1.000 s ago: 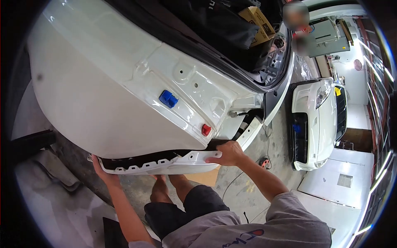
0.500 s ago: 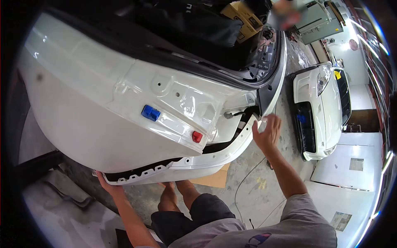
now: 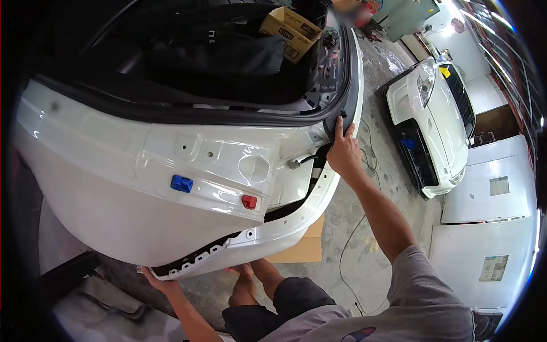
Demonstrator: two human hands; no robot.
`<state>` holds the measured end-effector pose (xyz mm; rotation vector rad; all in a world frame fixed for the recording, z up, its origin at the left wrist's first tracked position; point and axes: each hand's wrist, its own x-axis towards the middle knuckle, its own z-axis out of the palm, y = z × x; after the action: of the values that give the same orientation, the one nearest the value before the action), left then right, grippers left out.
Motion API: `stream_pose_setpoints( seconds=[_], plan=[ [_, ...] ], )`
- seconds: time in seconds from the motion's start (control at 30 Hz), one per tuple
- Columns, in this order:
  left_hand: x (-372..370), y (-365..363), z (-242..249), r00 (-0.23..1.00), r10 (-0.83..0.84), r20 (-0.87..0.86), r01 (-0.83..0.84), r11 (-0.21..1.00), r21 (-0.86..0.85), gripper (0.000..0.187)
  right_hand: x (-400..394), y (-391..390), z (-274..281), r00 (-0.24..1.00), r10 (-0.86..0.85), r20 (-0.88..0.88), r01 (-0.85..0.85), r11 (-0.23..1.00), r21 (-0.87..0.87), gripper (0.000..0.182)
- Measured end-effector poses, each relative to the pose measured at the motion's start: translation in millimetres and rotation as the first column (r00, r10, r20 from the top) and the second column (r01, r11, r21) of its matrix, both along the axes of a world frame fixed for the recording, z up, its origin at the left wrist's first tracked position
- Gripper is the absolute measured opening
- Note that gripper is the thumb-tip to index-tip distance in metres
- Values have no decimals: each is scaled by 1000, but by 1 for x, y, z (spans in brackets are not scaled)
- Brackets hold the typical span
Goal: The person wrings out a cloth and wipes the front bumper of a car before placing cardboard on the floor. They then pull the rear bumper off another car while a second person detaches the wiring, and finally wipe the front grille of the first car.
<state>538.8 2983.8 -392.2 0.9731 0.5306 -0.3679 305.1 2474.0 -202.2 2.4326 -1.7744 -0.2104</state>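
A white car body [image 3: 137,211] fills the left and middle, with a white bumper cover [image 3: 279,239] hanging along its lower edge and a dark gap between them. My left hand [image 3: 158,279] grips the bumper cover's near end, its fingers partly hidden underneath. Up at the corner of the trunk opening, my right hand [image 3: 345,151] rests with fingers stretched out against the black trim [image 3: 337,122], next to the bumper cover's far end. A blue clip [image 3: 182,183] and a red clip [image 3: 249,202] sit on the body panel. Near the right hand, a grey connector [image 3: 294,164] hangs on a cable.
Inside the trunk are a cardboard box [image 3: 289,35] and a black bag [image 3: 228,54]. Flat cardboard [image 3: 305,245] and a dark cable [image 3: 342,256] lie on the concrete floor. Another white car [image 3: 436,131] stands to the right. A person's blurred part shows at the top.
My right hand has moved from the bumper cover's far end up to the trunk corner, fingers now extended on the trim. My left hand stays at the bumper's near end. The view has shifted.
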Motion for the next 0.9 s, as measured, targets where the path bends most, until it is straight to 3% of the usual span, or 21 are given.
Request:
stream_pose_setpoints(
  seconds=[0.07, 0.1, 0.27, 0.33, 0.4, 0.47, 0.5, 0.53, 0.57, 0.7, 0.9],
  plan=[
    [-3, 2, 2, 1000, -19, 17, 18, 999, 27, 50, -1, 3, 1, 1000, 13, 8, -13, 1000, -2, 86],
    [0, 21, -25, 997, -44, 57, 44, 999, 1, 51, -3, 3, 4, 999, 28, 16, -28, 1000, -7, 85],
    [0, 2, 0, 1000, 9, -15, -9, 1000, -16, 53, -4, 3, -1, 1000, 1, 30, 0, 1000, -4, 81],
    [-3, 4, -2, 1000, -25, -6, 25, 999, 37, 54, -14, 2, -3, 995, 84, 45, -80, 994, -73, 80],
    [-6, -14, 7, 999, 8, 40, -8, 1000, 9, 54, -41, 4, 11, 980, 53, 191, -47, 998, -40, 83],
    [-30, -21, 2, 994, 91, 58, -89, 996, -28, 55, -49, 2, 2, 987, -8, 159, 7, 1000, 7, 83],
    [-39, -13, -3, 998, 45, 39, -42, 997, -70, 54, -46, 1, -6, 996, 36, 80, -32, 999, -42, 83],
    [-22, -3, -2, 998, -30, 56, 35, 995, -95, 54, -47, 8, -10, 993, 15, 117, -11, 999, -33, 83],
    [-22, -9, 3, 996, 25, 89, -17, 996, -92, 53, -43, 8, -9, 990, 10, 137, -7, 1000, -22, 84],
    [-22, -14, 20, 999, 41, -6, -41, 999, 22, 51, -42, 8, 2, 993, -23, 112, 21, 1000, 23, 86],
    [-23, -20, 33, 1000, 7, 12, -8, 998, 65, 53, -54, -2, 7, 990, -78, 115, 70, 995, 73, 89]
  ],
)
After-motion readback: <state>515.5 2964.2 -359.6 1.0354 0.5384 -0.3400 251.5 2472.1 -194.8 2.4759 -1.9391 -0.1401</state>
